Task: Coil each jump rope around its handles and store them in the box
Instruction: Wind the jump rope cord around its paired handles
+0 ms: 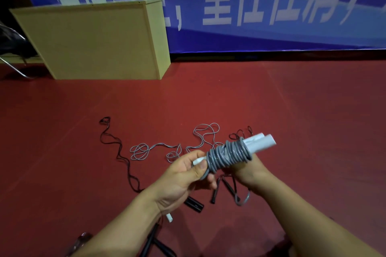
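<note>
A grey jump rope [228, 155] is wound in many turns around its two white handles [261, 142], which lie side by side above the red floor. My left hand [186, 177] grips the near end of the handles, thumb pressed on the coil. My right hand [250, 170] is under the bundle, its fingers hidden behind the coil; a short grey loop [245, 200] hangs below it. A loose grey rope [158, 148] and a black rope [117, 148] lie spread on the floor beyond. The box is not seen open in this view.
A pale yellow wooden cabinet [100, 41] stands on the floor at the back left, against a blue banner [271, 6]. Black handles [194, 204] lie on the floor under my hands, more black handles [154, 242] near the bottom edge. A metal chair leg [14, 67] shows far left.
</note>
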The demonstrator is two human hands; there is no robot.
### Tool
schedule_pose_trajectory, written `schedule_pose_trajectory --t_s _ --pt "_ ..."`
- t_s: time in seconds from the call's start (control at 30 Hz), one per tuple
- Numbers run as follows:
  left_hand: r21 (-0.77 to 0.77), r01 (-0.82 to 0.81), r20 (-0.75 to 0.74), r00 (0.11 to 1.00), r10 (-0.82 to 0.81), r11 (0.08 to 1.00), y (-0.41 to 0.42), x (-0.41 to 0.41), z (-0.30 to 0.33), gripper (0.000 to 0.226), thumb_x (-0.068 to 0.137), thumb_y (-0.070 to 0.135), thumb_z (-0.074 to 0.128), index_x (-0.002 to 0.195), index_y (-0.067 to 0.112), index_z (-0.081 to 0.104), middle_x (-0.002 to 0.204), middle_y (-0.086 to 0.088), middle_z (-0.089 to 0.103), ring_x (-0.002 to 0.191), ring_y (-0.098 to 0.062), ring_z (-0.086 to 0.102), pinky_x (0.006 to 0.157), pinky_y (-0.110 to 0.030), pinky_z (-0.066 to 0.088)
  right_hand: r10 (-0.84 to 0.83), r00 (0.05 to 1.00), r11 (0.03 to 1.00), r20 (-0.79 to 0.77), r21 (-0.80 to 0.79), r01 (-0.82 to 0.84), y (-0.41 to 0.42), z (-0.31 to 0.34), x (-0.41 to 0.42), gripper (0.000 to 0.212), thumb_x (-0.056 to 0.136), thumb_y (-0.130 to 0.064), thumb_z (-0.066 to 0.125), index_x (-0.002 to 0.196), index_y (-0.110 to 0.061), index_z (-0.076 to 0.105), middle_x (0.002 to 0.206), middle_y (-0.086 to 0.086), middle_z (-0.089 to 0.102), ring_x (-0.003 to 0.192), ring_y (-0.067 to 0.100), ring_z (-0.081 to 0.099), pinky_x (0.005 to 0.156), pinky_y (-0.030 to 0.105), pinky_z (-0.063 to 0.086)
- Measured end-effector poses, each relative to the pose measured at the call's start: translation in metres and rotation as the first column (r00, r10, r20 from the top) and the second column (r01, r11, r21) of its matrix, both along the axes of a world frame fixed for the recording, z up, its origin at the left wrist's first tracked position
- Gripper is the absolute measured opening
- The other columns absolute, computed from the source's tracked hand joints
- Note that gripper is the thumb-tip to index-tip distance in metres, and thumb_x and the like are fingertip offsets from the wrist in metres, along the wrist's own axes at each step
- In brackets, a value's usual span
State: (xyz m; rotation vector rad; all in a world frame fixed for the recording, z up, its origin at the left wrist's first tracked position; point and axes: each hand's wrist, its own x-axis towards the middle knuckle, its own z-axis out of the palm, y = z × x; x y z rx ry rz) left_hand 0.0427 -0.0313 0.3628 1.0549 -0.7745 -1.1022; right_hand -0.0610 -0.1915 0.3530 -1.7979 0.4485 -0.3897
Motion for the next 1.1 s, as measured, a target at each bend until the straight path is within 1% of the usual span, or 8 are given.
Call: schedule_pose_trajectory --t_s 0.13,0.3,0.4,0.57,0.7,0.8,0.93,1.1 --pt "0.027 -0.187 -0.029 0.982 0.187 0.982 -0.006 0.001 -0.001 0.023 0.094 0.019 0.058 0.106 0.0 0.054 0.066 -0.003 0.059 0.059 -0.014 0.057 0.061 -0.022 0.05 0.086 0.996 0.994 0.026 0.061 -0.088 0.009 0.0 0.007 0.018 0.093 -0.002 0.059 0.077 -0.009 0.063 0.063 0.001 0.059 0.054 0.01 0.05 0.053 0.023 0.043" --pt "0.052 -0.438 0.222 0.881 0.417 0.897 -0.014 0.008 -0.013 0.014 0.097 0.014 0.051 0.089 0.004 0.055 0.059 0.002 0.06 0.052 -0.008 0.053 0.051 -0.017 0.044 0.27 0.957 0.953 -0.109 0.171 -0.25 0.017 -0.004 0.009 0.008 0.097 -0.007 0.055 0.1 -0.007 0.063 0.073 0.0 0.063 0.059 0.013 0.056 0.059 0.024 0.045" --pt "0.068 -0.518 0.298 0.826 0.478 0.853 -0.017 0.011 -0.019 0.015 0.099 0.014 0.052 0.085 0.008 0.057 0.059 0.002 0.058 0.051 -0.009 0.047 0.05 -0.018 0.041 0.293 0.942 0.945 -0.162 0.202 -0.259 0.024 -0.003 0.009 0.022 0.095 -0.011 0.059 0.117 -0.006 0.058 0.074 0.002 0.066 0.065 0.023 0.049 0.063 0.034 0.038" --pt "0.05 -0.565 0.594 0.68 0.43 0.824 -0.014 0.018 -0.028 0.018 0.097 0.026 0.06 0.082 0.016 0.061 0.056 0.009 0.057 0.053 -0.009 0.048 0.056 -0.025 0.042 0.282 0.944 0.94 -0.174 0.249 -0.234 0.03 0.003 0.011 0.009 0.088 -0.003 0.063 0.096 -0.005 0.067 0.074 0.016 0.063 0.058 0.022 0.052 0.056 0.029 0.04" --pt "-0.019 -0.596 0.739 0.532 0.413 0.803 -0.011 0.021 -0.028 0.017 0.094 0.028 0.062 0.08 0.02 0.061 0.055 0.013 0.05 0.052 -0.006 0.041 0.053 -0.024 0.034 0.299 0.922 0.939 -0.245 0.247 -0.239 0.031 0.006 0.01 0.015 0.077 -0.005 0.063 0.086 0.006 0.065 0.077 0.035 0.063 0.063 0.028 0.052 0.065 0.039 0.039" --pt "-0.052 -0.645 0.825 0.402 0.397 0.762 -0.007 0.028 -0.031 0.019 0.09 0.04 0.062 0.08 0.024 0.061 0.057 0.001 0.051 0.049 -0.006 0.038 0.051 -0.029 0.034 0.334 0.897 0.934 -0.29 0.229 -0.273 0.034 0.006 0.009 0.014 0.078 -0.005 0.061 0.088 0.002 0.067 0.069 0.019 0.066 0.057 0.023 0.054 0.06 0.032 0.041" --pt "-0.046 -0.681 0.834 0.376 0.403 0.73 -0.004 0.037 -0.034 0.019 0.089 0.04 0.064 0.08 0.023 0.062 0.061 -0.008 0.057 0.048 -0.008 0.039 0.051 -0.031 0.034 0.354 0.886 0.923 -0.3 0.263 -0.279 0.041 0.01 0.008 0.016 0.089 -0.002 0.05 0.097 -0.007 0.063 0.063 -0.001 0.067 0.05 0.013 0.056 0.058 0.029 0.042" --pt "0.04 -0.707 0.813 0.434 0.388 0.706 -0.004 0.05 -0.04 0.028 0.081 0.051 0.062 0.08 0.023 0.066 0.063 -0.007 0.061 0.051 -0.009 0.042 0.052 -0.036 0.038 0.261 0.931 0.953 -0.255 0.221 -0.206 0.04 0.013 0.005 0.012 0.095 -0.01 0.053 0.091 -0.009 0.064 0.069 0.001 0.067 0.054 0.013 0.055 0.062 0.035 0.042"
